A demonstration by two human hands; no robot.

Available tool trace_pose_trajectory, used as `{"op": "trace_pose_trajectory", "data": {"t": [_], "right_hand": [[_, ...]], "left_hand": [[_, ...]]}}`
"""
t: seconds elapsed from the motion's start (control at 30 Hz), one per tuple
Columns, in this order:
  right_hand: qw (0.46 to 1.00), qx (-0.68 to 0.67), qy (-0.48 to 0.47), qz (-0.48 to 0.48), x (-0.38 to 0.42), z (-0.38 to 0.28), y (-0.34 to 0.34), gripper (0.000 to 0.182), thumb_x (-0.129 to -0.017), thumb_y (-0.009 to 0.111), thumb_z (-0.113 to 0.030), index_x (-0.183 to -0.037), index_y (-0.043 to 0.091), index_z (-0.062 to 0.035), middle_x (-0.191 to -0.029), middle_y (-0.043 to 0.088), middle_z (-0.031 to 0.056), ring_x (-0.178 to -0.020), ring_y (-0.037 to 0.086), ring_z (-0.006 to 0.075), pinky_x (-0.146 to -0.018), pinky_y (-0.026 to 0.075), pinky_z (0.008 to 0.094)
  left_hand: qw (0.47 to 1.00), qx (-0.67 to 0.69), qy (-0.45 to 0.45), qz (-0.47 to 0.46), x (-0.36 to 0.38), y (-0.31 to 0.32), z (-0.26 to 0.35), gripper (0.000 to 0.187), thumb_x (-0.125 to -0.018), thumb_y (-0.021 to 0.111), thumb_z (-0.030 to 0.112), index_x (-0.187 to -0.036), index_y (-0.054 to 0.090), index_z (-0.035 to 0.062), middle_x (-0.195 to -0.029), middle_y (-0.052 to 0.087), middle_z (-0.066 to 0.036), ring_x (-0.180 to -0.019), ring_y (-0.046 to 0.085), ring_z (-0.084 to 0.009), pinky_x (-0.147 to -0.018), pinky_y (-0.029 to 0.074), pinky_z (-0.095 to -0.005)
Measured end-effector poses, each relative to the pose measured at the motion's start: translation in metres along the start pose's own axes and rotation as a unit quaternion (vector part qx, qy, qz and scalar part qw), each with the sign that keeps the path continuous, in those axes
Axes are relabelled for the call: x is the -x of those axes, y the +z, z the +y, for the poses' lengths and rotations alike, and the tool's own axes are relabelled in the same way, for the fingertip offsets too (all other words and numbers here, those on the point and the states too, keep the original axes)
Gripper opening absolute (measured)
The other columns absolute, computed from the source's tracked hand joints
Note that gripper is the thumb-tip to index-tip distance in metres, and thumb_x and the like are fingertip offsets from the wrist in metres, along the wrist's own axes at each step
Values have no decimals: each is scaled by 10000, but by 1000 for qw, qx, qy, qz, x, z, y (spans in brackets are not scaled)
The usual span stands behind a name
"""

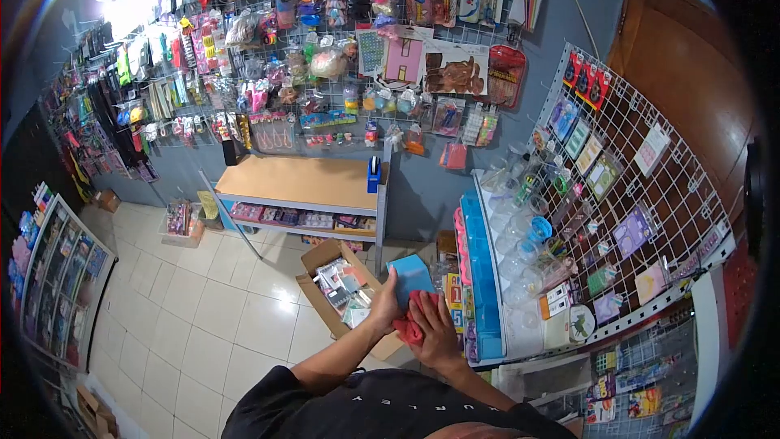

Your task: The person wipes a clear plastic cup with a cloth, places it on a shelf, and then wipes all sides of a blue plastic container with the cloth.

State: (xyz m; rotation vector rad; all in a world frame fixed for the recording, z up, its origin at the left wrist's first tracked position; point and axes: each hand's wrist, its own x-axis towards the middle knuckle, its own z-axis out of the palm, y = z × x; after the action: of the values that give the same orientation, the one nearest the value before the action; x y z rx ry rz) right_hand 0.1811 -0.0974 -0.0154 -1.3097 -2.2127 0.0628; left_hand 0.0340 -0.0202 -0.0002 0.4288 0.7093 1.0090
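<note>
A flat light-blue object point(413, 273), perhaps a notebook or box, is held out in front of my body. My left hand point(385, 302) grips it along its left edge, thumb on top. Closed over a crumpled red cloth point(409, 332), my right hand point(433, 327) presses at the lower part of the blue object. The cloth covers that lower end. Just beyond my left hand, on the floor, an open cardboard box point(315, 291) contains several small packaged items.
A shelf table point(309, 182) with a blue tape dispenser point(374, 175) stands ahead by the wall of hanging goods. At right are a grid rack point(650, 171) and a counter of clear jars point(512, 260). Another display rack point(65, 268) stands left on the tiled floor point(195, 309).
</note>
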Motion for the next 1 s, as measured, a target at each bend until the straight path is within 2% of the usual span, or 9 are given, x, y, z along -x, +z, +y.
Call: {"op": "trace_pose_trajectory", "data": {"t": [0.17,0.2,0.37,0.47,0.67,0.8,0.83,0.93,1.0], "right_hand": [[999,-12,31,29,-36,7,-26,717,-809,698,-234,-1456,426,-86,-1548,330,144,-1402,275,485,-1125,308,528],[999,-13,38,19,-39,6,-27,712,-807,699,-224,-1452,431,-84,-1544,335,146,-1393,293,484,-1118,321,524],[997,-51,14,52,-38,3,-16,693,-788,702,-203,-1424,462,-70,-1517,372,155,-1343,392,463,-1082,380,514],[991,-122,-24,49,-27,6,-11,690,-771,688,-162,-1417,470,-55,-1521,364,172,-1363,388,425,-1110,354,490],[934,-350,20,72,13,21,29,531,-893,578,-114,-1407,481,-22,-1505,398,196,-1409,360,347,-1146,291,426],[827,-504,235,86,11,36,43,458,-1002,504,-215,-1399,469,9,-1442,475,133,-1351,417,247,-1126,292,359],[845,-466,256,57,7,47,44,453,-1022,476,-232,-1398,461,19,-1424,485,125,-1322,439,227,-1124,296,345],[801,-550,193,135,-25,57,38,489,-1043,422,-220,-1460,364,28,-1453,461,160,-1344,428,244,-1139,280,361],[831,-525,139,122,-41,46,17,513,-1016,451,-181,-1462,345,50,-1464,444,199,-1359,419,272,-1149,267,383]], "left_hand": [[982,79,-87,-147,7,-3,-39,711,-996,284,619,-1452,379,82,-1454,451,-116,-1332,446,-251,-1134,334,-404],[993,62,-37,-91,13,7,-47,722,-992,277,628,-1451,379,82,-1454,447,-117,-1331,445,-256,-1131,333,-404],[983,125,-38,-131,-2,-10,-44,714,-981,318,633,-1405,425,68,-1392,494,-129,-1279,489,-264,-1107,369,-419],[994,95,-1,-57,3,-12,-23,702,-971,358,635,-1349,465,52,-1351,524,-132,-1267,504,-266,-1085,398,-433],[993,-3,88,83,-5,-31,-8,609,-996,411,570,-1218,536,17,-1128,609,-115,-1013,610,-237,-920,492,-412],[988,-103,78,83,-3,-45,-26,563,-1009,422,513,-1091,609,-12,-972,636,-89,-857,617,-191,-816,508,-381],[964,-240,95,59,-3,-53,-31,583,-1021,400,496,-982,652,-29,-867,630,-77,-781,585,-151,-773,487,-342],[974,-206,96,16,-9,-57,-56,587,-1037,373,466,-938,667,-33,-856,639,-57,-740,556,-123,-738,467,-313],[977,-189,96,19,0,-42,-47,555,-1030,401,464,-941,671,-13,-846,642,-48,-744,572,-131,-740,472,-318]]}}
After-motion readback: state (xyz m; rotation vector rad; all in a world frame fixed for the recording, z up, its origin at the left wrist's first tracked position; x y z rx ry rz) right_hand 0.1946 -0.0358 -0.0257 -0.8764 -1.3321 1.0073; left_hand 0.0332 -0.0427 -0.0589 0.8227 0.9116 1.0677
